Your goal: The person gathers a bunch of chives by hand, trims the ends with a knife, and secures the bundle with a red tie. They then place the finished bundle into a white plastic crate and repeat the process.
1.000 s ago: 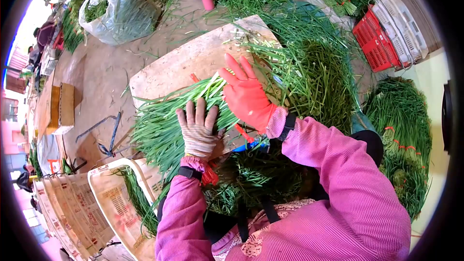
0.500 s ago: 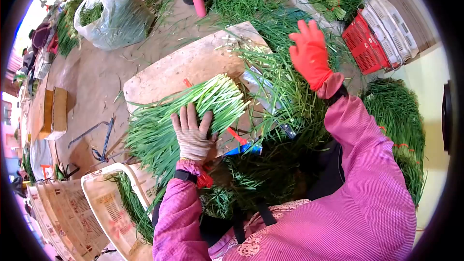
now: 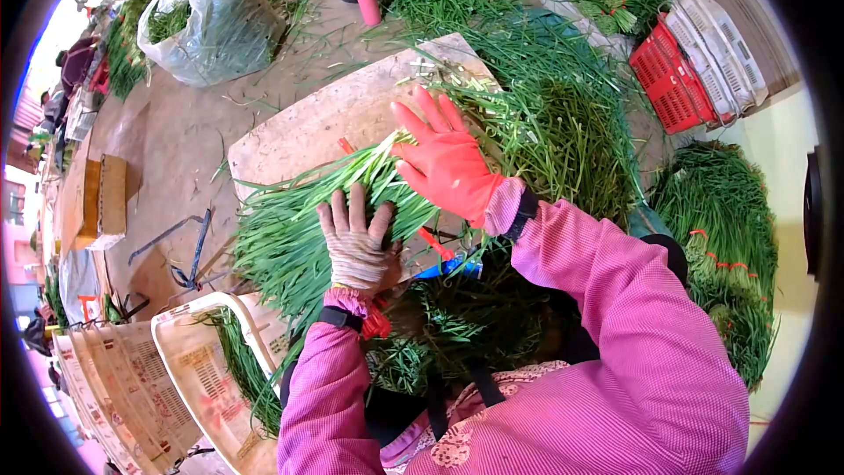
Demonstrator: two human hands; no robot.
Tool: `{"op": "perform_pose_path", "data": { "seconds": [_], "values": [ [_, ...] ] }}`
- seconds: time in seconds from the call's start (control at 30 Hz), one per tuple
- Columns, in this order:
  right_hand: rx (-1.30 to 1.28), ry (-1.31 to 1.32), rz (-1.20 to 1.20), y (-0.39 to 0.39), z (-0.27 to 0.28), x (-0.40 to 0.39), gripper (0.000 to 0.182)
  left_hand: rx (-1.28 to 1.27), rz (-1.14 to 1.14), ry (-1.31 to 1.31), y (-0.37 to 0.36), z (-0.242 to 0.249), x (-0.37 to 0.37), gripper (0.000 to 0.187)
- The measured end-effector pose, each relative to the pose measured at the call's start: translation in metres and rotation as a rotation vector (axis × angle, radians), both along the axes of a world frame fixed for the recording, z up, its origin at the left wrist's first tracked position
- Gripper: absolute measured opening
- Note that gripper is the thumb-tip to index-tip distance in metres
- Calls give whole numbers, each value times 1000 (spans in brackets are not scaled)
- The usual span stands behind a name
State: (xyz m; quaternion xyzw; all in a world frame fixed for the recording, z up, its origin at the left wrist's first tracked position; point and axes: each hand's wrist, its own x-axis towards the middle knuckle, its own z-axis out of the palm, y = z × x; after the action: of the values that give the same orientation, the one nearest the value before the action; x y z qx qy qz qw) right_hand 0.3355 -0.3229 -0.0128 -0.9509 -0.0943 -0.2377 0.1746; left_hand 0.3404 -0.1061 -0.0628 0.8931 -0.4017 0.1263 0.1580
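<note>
A thick bundle of garlic chives lies on the wooden board, pale stem ends toward the right. My left hand, in a striped knit glove, rests spread on top of the bundle. Over the pale ends is my right hand in an orange-red rubber glove, palm down with fingers outstretched, covering most of those ends. A red strip and a blue packet show at the board's near edge. Loose chives heap up just right of the board.
A cream plastic crate stands at lower left. Further off are a clear bag of greens, a pink bottle and a cardboard box. Red and white crates lean by the right wall, near tied bundles.
My right hand has swung left and down from above the loose heap to the bundle's pale ends. My left hand stays on the bundle.
</note>
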Motion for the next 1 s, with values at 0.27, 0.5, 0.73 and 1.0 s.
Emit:
{"op": "perform_pose_path", "data": {
  "seconds": [0.27, 0.5, 0.73, 1.0],
  "values": [
    [125, 50, -30, 10, -20, 7, 12, 21, -13, 3, 3, -10, 3, 73],
    [-27, 19, -71, -32, -4, 4, 9, -34, -24, 10, 2, -6, 4, 72],
    [-498, -101, -526, -167, 8, -32, 16, -15, -42, 33, 3, -5, 7, 77],
    [374, 233, -153, -79, 15, -11, 31, 47, -6, 40, 4, -5, 8, 106]
  ]
}}
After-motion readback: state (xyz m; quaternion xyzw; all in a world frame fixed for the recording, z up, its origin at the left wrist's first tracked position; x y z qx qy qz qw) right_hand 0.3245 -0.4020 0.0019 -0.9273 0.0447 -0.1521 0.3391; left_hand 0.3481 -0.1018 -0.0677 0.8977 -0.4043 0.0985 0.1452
